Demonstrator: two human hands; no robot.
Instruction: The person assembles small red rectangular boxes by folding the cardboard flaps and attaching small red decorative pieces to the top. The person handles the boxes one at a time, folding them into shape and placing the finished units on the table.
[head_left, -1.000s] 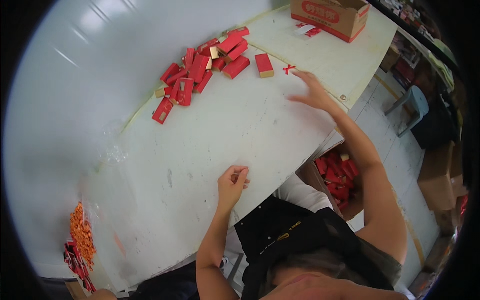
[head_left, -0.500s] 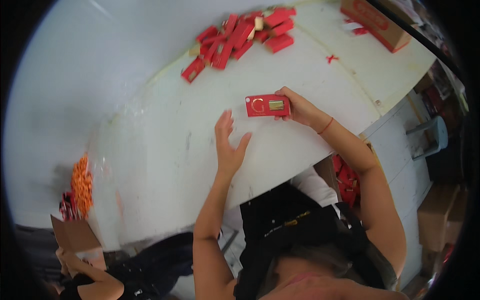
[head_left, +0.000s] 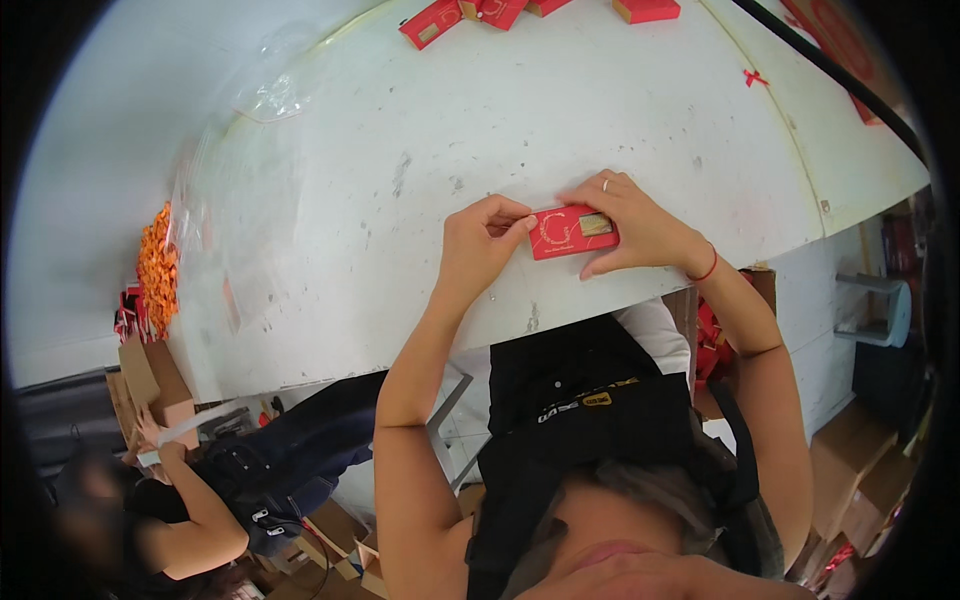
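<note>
A small flat red box (head_left: 560, 240) with gold print and a little window is between my hands, over the near part of the white table (head_left: 400, 230). My right hand (head_left: 635, 228) is closed about its right end, fingers along the far edge and thumb at the near edge. At the box's upper left corner, my left hand (head_left: 482, 243) pinches with thumb and forefinger. Whether the box rests on the tabletop or is held just above it, I cannot tell.
Several red boxes (head_left: 435, 22) lie along the far edge. A small red bow (head_left: 755, 78) is at the far right, clear plastic film (head_left: 245, 180) at the left, beside an orange pile (head_left: 157, 265). A co-worker's arm (head_left: 200, 515) is at lower left; a blue stool (head_left: 880, 305) stands right.
My left hand has come from open beside the box to pinching its left corner. The box is lower and further right in view, and the view itself has shifted.
</note>
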